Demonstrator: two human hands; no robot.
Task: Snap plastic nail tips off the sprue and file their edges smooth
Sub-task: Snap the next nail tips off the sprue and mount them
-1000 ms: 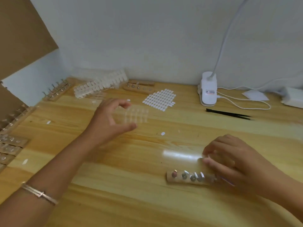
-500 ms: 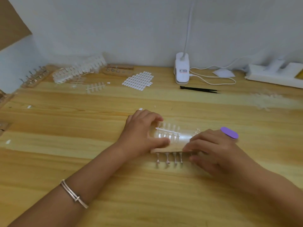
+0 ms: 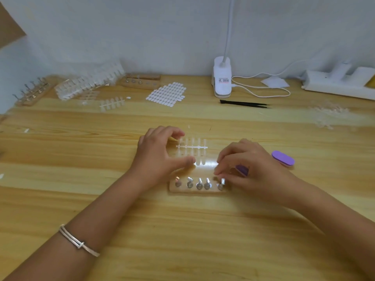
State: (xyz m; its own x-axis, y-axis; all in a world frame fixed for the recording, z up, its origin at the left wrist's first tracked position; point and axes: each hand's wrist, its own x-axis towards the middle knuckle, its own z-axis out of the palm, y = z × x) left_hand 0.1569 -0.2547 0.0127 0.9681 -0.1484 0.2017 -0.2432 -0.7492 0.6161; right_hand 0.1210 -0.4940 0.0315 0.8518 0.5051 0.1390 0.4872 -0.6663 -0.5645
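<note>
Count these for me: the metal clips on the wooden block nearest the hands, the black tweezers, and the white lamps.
Metal clips showing on the wooden block: 5
Black tweezers: 1
White lamp: 1
Total: 7

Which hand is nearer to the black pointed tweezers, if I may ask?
Right. The right hand sits straight in front of the black pointed tweezers, toward the person; the left hand sits farther off, to their left.
</note>
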